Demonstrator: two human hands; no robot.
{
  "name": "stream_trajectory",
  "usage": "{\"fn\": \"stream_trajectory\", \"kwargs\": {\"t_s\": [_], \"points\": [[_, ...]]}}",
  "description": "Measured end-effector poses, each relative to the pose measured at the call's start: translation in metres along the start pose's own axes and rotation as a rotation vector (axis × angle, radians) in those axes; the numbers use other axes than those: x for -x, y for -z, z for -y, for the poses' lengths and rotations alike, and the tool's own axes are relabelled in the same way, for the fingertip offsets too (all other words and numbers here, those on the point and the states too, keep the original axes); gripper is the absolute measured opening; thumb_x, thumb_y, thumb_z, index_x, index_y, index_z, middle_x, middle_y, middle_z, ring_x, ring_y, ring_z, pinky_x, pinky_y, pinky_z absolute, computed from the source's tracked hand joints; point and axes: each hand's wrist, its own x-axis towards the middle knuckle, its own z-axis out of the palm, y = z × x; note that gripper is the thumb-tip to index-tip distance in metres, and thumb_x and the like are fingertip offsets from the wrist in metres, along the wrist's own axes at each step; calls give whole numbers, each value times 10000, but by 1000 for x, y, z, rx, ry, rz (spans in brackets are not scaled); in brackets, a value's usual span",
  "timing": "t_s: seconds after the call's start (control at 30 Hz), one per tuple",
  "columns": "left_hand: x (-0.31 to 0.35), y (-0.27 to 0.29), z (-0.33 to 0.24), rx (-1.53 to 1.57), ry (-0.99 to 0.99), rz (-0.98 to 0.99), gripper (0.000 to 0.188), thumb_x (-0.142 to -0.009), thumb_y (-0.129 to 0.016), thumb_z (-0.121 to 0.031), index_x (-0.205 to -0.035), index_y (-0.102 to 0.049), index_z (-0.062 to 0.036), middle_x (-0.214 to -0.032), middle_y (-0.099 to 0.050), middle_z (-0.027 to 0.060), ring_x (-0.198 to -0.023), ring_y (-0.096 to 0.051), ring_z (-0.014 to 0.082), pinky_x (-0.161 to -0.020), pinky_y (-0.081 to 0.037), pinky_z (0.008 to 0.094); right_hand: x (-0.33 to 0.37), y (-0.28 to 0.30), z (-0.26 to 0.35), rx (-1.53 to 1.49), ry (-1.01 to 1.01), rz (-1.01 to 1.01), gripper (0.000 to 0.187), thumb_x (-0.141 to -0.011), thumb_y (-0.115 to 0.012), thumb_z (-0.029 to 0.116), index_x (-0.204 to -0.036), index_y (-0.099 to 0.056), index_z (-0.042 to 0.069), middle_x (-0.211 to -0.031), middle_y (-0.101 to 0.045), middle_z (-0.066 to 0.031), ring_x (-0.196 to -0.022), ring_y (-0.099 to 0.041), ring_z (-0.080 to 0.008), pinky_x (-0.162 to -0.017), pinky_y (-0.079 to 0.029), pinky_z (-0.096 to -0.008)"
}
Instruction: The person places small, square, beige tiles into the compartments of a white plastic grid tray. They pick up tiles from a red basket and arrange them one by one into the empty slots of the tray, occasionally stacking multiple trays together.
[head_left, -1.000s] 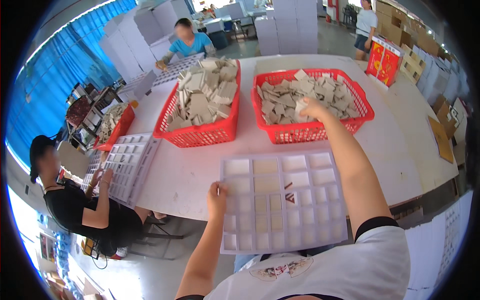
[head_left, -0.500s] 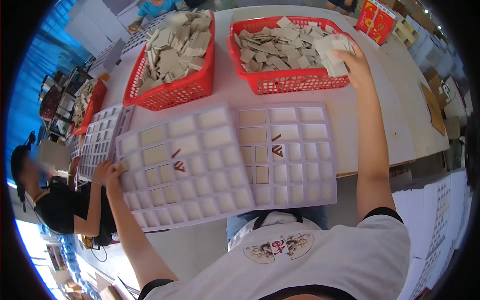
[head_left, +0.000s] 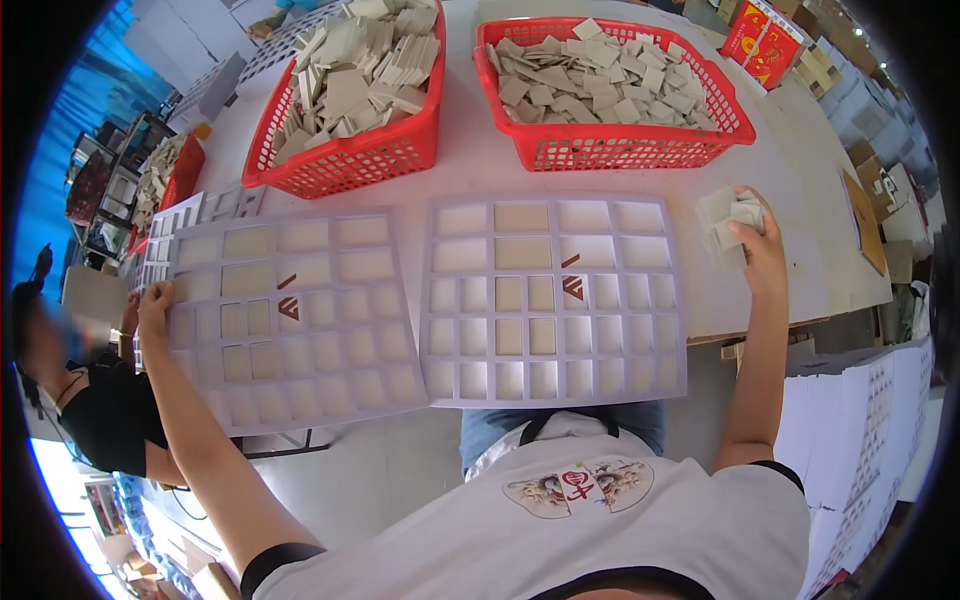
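Observation:
My left hand [head_left: 156, 308] is closed on the left edge of a white compartment tray [head_left: 397, 310], which sits slightly askew. Beside it lies a second white compartment tray [head_left: 675, 300], squarer to me. Both have large cells at the far side, smaller ones nearer, and a brown printed mark. Beige flat pieces fill some cells of the second tray, such as a beige piece [head_left: 523, 253] in a large cell. To the right of the trays, my right hand [head_left: 765, 255] grips a loose bunch of thin beige tiles [head_left: 722, 218] above the table.
Two red plastic baskets, a left basket [head_left: 350, 165] and a right basket [head_left: 630, 152], stand beyond the trays, heaped with beige tiles. A red box [head_left: 764, 45] is at the far right. At left are more stacked trays [head_left: 215, 205], another red basket [head_left: 186, 172] and a person in black [head_left: 110, 420].
My right hand has drawn back from the right basket toward me, carrying the tiles. My left hand has shifted the left tray leftward, uncovering more of the second tray.

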Motion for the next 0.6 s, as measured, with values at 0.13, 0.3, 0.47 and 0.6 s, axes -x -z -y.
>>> {"fn": "stream_trajectory", "kwargs": {"t_s": [0.13, 0.3, 0.47, 0.6], "points": [[-16, -29, -24, -186, -127, 21, 173, -885, -672, -215, -884, -609, -54, -788, -521, -56, -739, -449, 50, -693, -362, 210, 12, -6, 4, -64, -30, -39, 551, -760, -637, -12, -1295, -525, 49, -1132, -565, -47, -989, -575, -135, -856, -490, -283], [-45, -107, 12, 69, -117, 100, 182, -884, -674, -218, -900, -615, -46, -811, -560, -37, -778, -492, 63, -731, -389, 218, 19, -9, 7, -6, -37, -63, 547, -751, -643, -2, -1284, -531, 52, -1117, -573, -31, -985, -573, -132, -857, -487, -282], [-45, -156, 18, 2, -30, 69, 181, -876, -682, -213, -905, -621, -46, -824, -583, -28, -779, -503, 74, -727, -383, 213, 32, 4, 11, -38, -46, -77, 560, -735, -653, -1, -1279, -531, 57, -1087, -568, -13, -978, -569, -127, -852, -483, -273], [-30, -176, 49, -22, -27, 27, 182, -878, -671, -196, -912, -603, -31, -866, -609, 4, -798, -527, 84, -752, -402, 226, 41, -5, 0, -101, -80, 5, 561, -733, -662, 4, -1276, -530, 57, -1063, -561, -8, -968, -564, -115, -841, -480, -260]]}}
